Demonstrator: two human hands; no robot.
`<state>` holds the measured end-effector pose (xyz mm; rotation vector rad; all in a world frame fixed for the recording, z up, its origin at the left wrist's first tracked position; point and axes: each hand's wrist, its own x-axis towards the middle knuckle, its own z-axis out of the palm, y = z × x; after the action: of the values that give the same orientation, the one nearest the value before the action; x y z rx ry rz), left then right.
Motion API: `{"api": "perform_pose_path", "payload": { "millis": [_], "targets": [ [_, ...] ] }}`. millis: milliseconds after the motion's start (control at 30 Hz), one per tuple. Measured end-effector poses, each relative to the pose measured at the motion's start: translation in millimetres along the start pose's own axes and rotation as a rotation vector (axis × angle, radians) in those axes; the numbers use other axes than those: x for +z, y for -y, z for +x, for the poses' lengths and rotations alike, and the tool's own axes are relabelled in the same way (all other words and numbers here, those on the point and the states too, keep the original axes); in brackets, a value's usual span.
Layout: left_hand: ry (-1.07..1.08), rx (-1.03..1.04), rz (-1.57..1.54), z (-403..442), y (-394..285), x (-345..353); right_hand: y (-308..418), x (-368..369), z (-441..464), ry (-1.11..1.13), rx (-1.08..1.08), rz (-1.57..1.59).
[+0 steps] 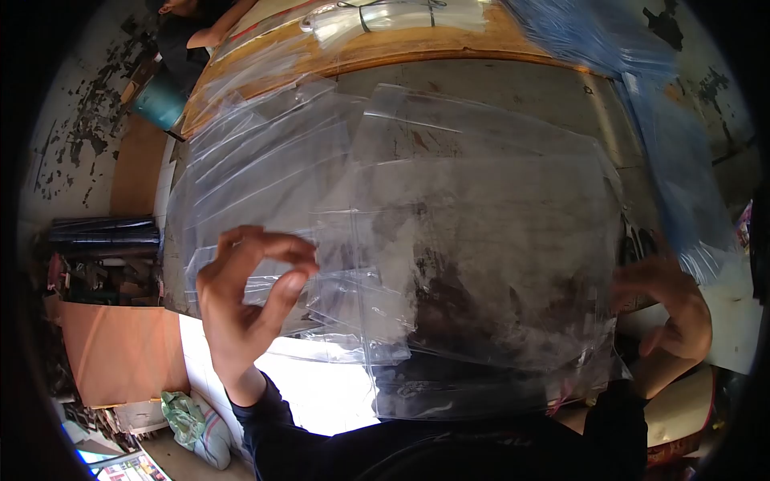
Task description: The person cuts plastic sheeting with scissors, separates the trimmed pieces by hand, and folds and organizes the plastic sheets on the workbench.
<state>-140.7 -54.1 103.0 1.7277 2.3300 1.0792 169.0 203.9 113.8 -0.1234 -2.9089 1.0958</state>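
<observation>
A large clear plastic sheet [497,208] lies over the table in front of me, its near edge hanging close to my body. Above the left part of the plastic is my left hand [249,297], its fingers curled and thumb apart, with nothing between them. At the sheet's right edge is my right hand [670,309], fingers bent and thumb apart; it looks slightly blurred, and whether the fingertips touch the edge is unclear. More clear plastic sheets [265,168] overlap in a loose stack on the left side, and folded pieces [361,309] lie beside my left hand.
A wooden table [465,50] across the back carries a tied bundle of clear plastic [385,20]. Bluish plastic sheeting [674,152] drapes down on the right. Another person [192,32] is at the far left, near a teal bucket [160,103]. Dark rolls [104,234] lie at left.
</observation>
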Motion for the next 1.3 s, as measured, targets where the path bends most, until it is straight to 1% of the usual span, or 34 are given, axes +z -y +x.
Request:
{"api": "perform_pose_path", "payload": {
  "millis": [67, 100, 133, 167, 200, 233, 267, 333, 400, 433, 500, 533, 567, 633, 667, 733, 767, 833, 867, 967, 1000, 1067, 1100, 1167, 1200, 1233, 1300],
  "targets": [
    [0.084, 0.035, 0.163, 33.2, -1.1, 14.8, 6.5, 0.4, 21.7, -0.19, 0.006, -0.043],
    [0.083, 0.041, 0.165, 42.6, 3.5, 23.5, 6.1, 4.4, 39.1, -0.284, 0.07, -0.094],
    [0.122, 0.076, 0.233, 49.4, 12.4, 34.9, 3.1, 8.8, 54.9, -0.379, 0.134, -0.146],
    [0.16, 0.109, 0.3, 54.0, 16.8, 42.4, -3.2, 14.4, 69.9, -0.384, 0.134, -0.148],
    [0.221, 0.11, 0.332, 56.4, 15.5, 45.4, -12.2, 21.9, 84.7, -0.371, 0.125, -0.269],
    [0.222, 0.114, 0.332, 56.5, 16.2, 48.2, -21.6, 29.0, 94.1, -0.359, 0.118, -0.389],
    [0.227, 0.106, 0.284, 54.7, 19.5, 50.9, -30.6, 37.2, 99.9, -0.362, 0.122, -0.386],
    [0.23, 0.088, 0.235, 55.3, 26.5, 55.7, -42.6, 49.5, 109.9, -0.425, 0.038, -0.444],
    [0.162, 0.141, 0.005, 58.9, 34.2, 59.8, -50.1, 53.7, 113.4, -0.429, 0.065, -0.462],
    [0.163, 0.126, 0.009, 58.0, 37.6, 62.5, -53.7, 56.2, 113.1, -0.436, 0.1, -0.485],
    [0.108, -0.111, -0.348, 52.3, 39.6, 68.8, -52.2, 51.4, 103.8, -0.371, 0.109, -0.476],
    [0.091, -0.144, -0.434, 51.6, 41.4, 71.2, -51.1, 47.1, 99.9, -0.317, 0.119, -0.483],
    [0.086, -0.155, -0.431, 52.7, 44.1, 71.4, -51.2, 44.0, 96.6, -0.309, 0.112, -0.478],
    [0.183, -0.085, -0.346, 54.7, 47.6, 71.1, -51.2, 41.5, 91.8, -0.223, 0.1, -0.399],
    [0.208, -0.089, -0.301, 57.6, 41.9, 68.2, -51.2, 44.3, 93.3, -0.218, 0.1, -0.394],
    [0.202, -0.064, -0.271, 55.1, 43.6, 71.0, -50.2, 50.5, 98.1, -0.336, 0.13, -0.385],
    [0.192, -0.033, -0.238, 53.5, 44.2, 71.9, -48.3, 51.6, 101.8, -0.331, 0.134, -0.379],
    [0.178, -0.004, -0.21, 52.6, 43.4, 72.9, -43.5, 50.9, 107.9, -0.396, 0.147, -0.495],
    [0.158, 0.033, -0.182, 52.7, 43.0, 73.2, -43.7, 50.2, 108.3, -0.393, 0.15, -0.491],
    [0.142, 0.053, -0.156, 52.4, 43.2, 73.5, -44.8, 50.1, 105.6, -0.367, 0.159, -0.523],
    [0.143, 0.052, -0.156, 53.1, 43.2, 73.1, -46.0, 50.3, 103.3, -0.378, 0.164, -0.502],
    [0.097, -0.036, -0.203, 55.1, 41.8, 71.1, -48.8, 48.6, 100.3, -0.387, 0.169, -0.48],
    [0.096, -0.038, -0.201, 56.9, 39.0, 67.5, -50.2, 46.7, 99.4, -0.361, 0.163, -0.505],
    [0.129, -0.198, -0.173, 59.1, 33.7, 57.6, -51.5, 45.9, 99.4, -0.336, 0.156, -0.528],
    [0.149, -0.141, -0.119, 60.8, 36.8, 55.3, -52.0, 45.8, 100.4, -0.356, 0.137, -0.542],
    [0.149, -0.141, -0.117, 59.3, 40.0, 54.8, -52.6, 45.4, 101.2, -0.376, 0.117, -0.557],
    [0.2, -0.084, -0.178, 55.5, 46.7, 56.4, -54.2, 44.3, 101.5, -0.398, 0.122, -0.554]
  ]
}}
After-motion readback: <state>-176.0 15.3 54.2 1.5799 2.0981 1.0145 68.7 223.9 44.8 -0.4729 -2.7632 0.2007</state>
